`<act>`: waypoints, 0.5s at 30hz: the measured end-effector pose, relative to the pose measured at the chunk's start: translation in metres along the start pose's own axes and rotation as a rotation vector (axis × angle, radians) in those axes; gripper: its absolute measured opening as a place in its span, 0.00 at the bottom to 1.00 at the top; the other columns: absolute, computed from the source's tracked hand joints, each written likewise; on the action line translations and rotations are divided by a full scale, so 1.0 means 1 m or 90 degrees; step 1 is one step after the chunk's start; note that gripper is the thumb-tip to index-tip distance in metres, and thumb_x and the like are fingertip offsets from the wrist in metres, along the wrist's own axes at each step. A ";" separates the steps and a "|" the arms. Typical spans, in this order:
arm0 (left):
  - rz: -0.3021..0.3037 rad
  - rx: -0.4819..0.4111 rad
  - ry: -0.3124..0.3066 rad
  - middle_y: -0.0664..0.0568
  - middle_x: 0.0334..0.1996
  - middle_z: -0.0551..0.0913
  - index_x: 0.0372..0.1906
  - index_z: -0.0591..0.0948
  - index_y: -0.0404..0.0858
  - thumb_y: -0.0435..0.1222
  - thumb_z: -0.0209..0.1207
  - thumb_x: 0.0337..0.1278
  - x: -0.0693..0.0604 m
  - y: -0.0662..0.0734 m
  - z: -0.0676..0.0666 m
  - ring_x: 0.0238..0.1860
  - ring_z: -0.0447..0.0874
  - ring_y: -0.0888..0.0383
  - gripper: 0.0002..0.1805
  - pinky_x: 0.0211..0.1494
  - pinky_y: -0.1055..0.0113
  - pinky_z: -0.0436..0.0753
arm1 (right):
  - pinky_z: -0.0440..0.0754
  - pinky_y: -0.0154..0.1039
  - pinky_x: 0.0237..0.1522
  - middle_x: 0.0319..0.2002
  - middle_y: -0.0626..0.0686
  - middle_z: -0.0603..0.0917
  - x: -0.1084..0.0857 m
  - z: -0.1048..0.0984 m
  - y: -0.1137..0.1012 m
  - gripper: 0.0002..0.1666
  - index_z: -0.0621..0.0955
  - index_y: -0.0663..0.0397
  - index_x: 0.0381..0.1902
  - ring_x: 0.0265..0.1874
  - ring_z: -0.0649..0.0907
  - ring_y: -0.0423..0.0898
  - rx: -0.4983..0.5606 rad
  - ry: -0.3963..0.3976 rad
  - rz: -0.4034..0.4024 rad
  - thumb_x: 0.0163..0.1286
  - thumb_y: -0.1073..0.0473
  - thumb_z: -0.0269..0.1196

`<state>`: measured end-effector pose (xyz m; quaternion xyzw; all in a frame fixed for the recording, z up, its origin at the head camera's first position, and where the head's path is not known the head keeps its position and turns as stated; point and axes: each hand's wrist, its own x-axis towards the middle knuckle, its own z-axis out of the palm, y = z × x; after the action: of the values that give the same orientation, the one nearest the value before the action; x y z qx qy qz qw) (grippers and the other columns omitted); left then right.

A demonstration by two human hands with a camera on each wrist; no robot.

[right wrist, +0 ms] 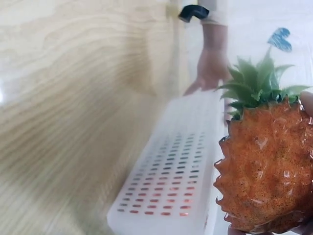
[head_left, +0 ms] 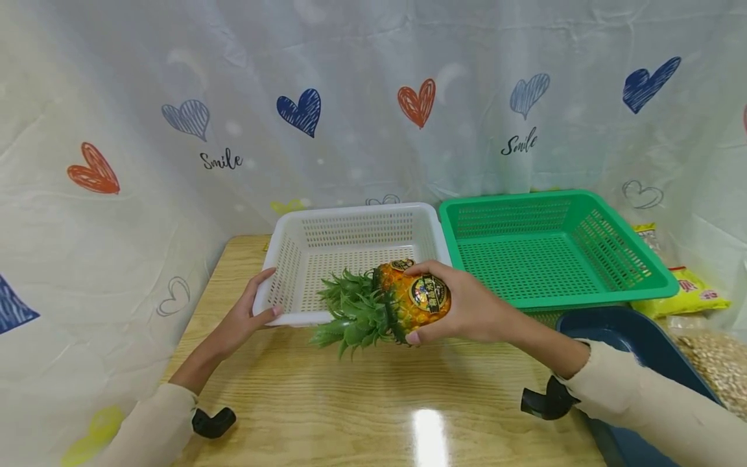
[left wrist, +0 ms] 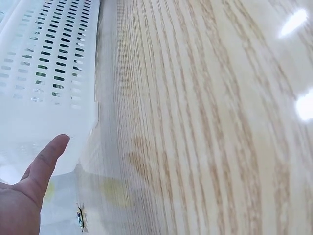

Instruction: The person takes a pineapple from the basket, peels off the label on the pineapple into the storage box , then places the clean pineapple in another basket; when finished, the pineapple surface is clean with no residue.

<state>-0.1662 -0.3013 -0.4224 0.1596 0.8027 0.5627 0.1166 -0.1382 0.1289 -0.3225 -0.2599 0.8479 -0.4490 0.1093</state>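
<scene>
Pineapple [right wrist: 266,161], right up close to my R wrist cam: orange, spiky, w/ green crown [head_left: 353,311] pointing L & a dark label [head_left: 428,294] on the body. My R hand [head_left: 467,308] has it clamped b/w thumb & fingers, at the near rim of the white basket [head_left: 350,211], toward its R end; can't tell if they touch. My L hand [head_left: 248,318] is on the basket's near L corner, thumb & fingertip apart on the rim; can't tell if it's gripping or just touching. Green basket [head_left: 525,259] just beside, on R. Navy tub [head_left: 604,327] nearer me, partly under R sleeve [head_left: 659,405]. Beyond: yellow pkt [head_left: 683,293], bag of pale bits [head_left: 718,363]. Wood table [head_left: 327,415] below, heart-print curtain [head_left: 350,162] behind.
</scene>
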 end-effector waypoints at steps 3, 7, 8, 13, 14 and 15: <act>0.001 0.005 0.002 0.27 0.75 0.50 0.81 0.39 0.47 0.35 0.52 0.76 -0.001 -0.002 0.001 0.69 0.62 0.27 0.43 0.51 0.62 0.83 | 0.79 0.55 0.56 0.68 0.48 0.72 -0.005 0.005 0.002 0.53 0.70 0.36 0.69 0.67 0.72 0.52 -0.019 0.010 -0.003 0.46 0.40 0.81; -0.002 0.003 0.002 0.28 0.75 0.50 0.81 0.39 0.48 0.35 0.52 0.76 -0.001 -0.002 0.001 0.69 0.62 0.28 0.43 0.51 0.63 0.83 | 0.75 0.62 0.61 0.70 0.49 0.71 -0.011 0.011 0.004 0.53 0.70 0.34 0.69 0.70 0.70 0.55 -0.021 0.015 -0.002 0.46 0.39 0.81; -0.001 0.003 0.001 0.28 0.75 0.50 0.81 0.38 0.48 0.35 0.52 0.76 -0.001 -0.002 0.001 0.69 0.62 0.27 0.43 0.51 0.62 0.83 | 0.77 0.60 0.59 0.68 0.49 0.73 -0.013 0.013 0.004 0.53 0.70 0.34 0.69 0.68 0.72 0.54 -0.013 0.012 0.000 0.45 0.39 0.81; 0.001 -0.003 -0.003 0.27 0.74 0.50 0.81 0.38 0.47 0.34 0.51 0.76 0.000 0.000 0.001 0.68 0.63 0.26 0.43 0.52 0.61 0.84 | 0.85 0.46 0.46 0.60 0.48 0.77 -0.021 0.024 0.006 0.52 0.70 0.37 0.69 0.54 0.81 0.49 0.057 -0.021 0.010 0.47 0.43 0.81; 0.002 -0.005 -0.004 0.27 0.74 0.50 0.81 0.37 0.47 0.34 0.51 0.76 0.000 0.000 0.002 0.68 0.62 0.26 0.43 0.52 0.61 0.84 | 0.86 0.44 0.43 0.58 0.49 0.78 -0.022 0.027 0.008 0.51 0.70 0.39 0.69 0.50 0.82 0.48 0.083 -0.032 0.011 0.48 0.45 0.81; 0.002 -0.006 -0.004 0.27 0.75 0.50 0.81 0.37 0.47 0.34 0.51 0.76 0.000 0.000 0.002 0.68 0.62 0.26 0.43 0.51 0.62 0.83 | 0.86 0.44 0.43 0.57 0.50 0.78 -0.024 0.029 0.009 0.51 0.70 0.40 0.69 0.50 0.83 0.49 0.101 -0.040 0.014 0.49 0.46 0.81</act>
<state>-0.1657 -0.3000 -0.4231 0.1618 0.7995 0.5661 0.1187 -0.1089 0.1255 -0.3479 -0.2549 0.8088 -0.5048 0.1614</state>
